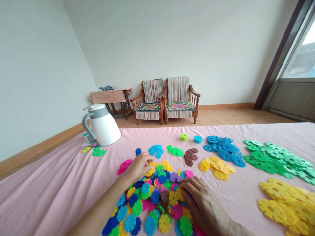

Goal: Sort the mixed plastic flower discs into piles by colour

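Observation:
A heap of mixed-colour plastic snowflake discs [155,196] lies in front of me on the pink cloth. At the heap's far left edge is my left hand [140,167], its fingers curled together beside some yellow discs [166,165]; what is between the fingertips is hidden. My right hand [201,200] rests along the heap's right side, fingers stretched out and touching the discs. Close by my left hand lie pink discs [124,166]. Beyond the heap are small groups of dark blue [138,151], light blue [156,150], green [175,150] and brown discs [190,156].
Larger spreads of yellow [218,167], blue [225,150] and green discs [278,160] lie to the right, with more yellow discs [290,206] nearer. Two small stacks, lime [184,137] and blue [198,139], stand behind. A white jug [105,127] stands far left.

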Motion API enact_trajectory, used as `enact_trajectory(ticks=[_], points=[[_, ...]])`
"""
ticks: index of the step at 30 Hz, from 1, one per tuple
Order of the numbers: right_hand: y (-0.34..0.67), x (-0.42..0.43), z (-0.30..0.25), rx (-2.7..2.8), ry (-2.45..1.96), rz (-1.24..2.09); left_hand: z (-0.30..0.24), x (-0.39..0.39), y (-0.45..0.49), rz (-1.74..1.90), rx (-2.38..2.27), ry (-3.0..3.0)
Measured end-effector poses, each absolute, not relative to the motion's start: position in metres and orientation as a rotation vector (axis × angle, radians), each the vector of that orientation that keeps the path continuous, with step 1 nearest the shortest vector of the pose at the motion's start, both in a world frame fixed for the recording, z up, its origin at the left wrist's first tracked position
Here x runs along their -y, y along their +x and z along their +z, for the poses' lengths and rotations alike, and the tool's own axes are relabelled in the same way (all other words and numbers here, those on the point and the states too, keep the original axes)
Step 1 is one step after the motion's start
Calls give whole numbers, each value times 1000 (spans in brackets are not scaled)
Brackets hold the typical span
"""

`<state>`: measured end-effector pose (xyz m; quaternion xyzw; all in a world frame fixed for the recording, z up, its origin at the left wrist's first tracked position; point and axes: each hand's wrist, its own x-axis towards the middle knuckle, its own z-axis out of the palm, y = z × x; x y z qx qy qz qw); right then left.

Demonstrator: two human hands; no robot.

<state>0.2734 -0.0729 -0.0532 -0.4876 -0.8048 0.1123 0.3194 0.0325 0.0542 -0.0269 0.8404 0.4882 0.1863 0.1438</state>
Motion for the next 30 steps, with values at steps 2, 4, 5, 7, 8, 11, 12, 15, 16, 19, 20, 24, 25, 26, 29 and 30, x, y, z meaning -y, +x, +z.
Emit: enact_trajectory(ticks=[2,4,5,7,8,11,12,15,16,19,20,24,25,26,29,30], points=[[273,73,-54,2113,-1272,283,-29,-55,32,540,-1418,2408],[273,72,-54,2114,-1260,268,-31,-57,32,585,-1413,2360],[273,72,-54,2115,-1257,264,-31,-58,32,611,-1404,2317],[273,72,-54,2113,-1258,262,-30,-58,33,644,-1389,2233],[273,72,-54,2112,-1258,263,-28,-58,34,655,-1382,2199],[273,71,-54,2086,-1274,262,-19,-51,42,706,-1299,2090],[274,70,-54,2068,-1287,250,-15,-47,47,726,-1245,2038],[276,69,-54,1999,-1333,178,-3,-27,65,734,-1070,1903],[277,69,-54,1979,-1337,155,0,-19,72,724,-1020,1882],[277,71,-53,1967,-1301,129,5,4,90,696,-925,1880],[276,72,-53,1976,-1278,126,5,11,95,685,-913,1899],[275,72,-50,1994,-1238,52,5,21,103,668,-908,2030],[278,71,-49,1984,-1252,17,4,19,101,683,-918,2060],[281,69,-48,1970,-1277,-22,2,15,99,708,-938,2080],[302,59,-44,1902,-1404,-164,-6,-3,88,823,-1077,2105],[312,56,-42,1875,-1458,-222,-10,-9,83,857,-1135,2114]])
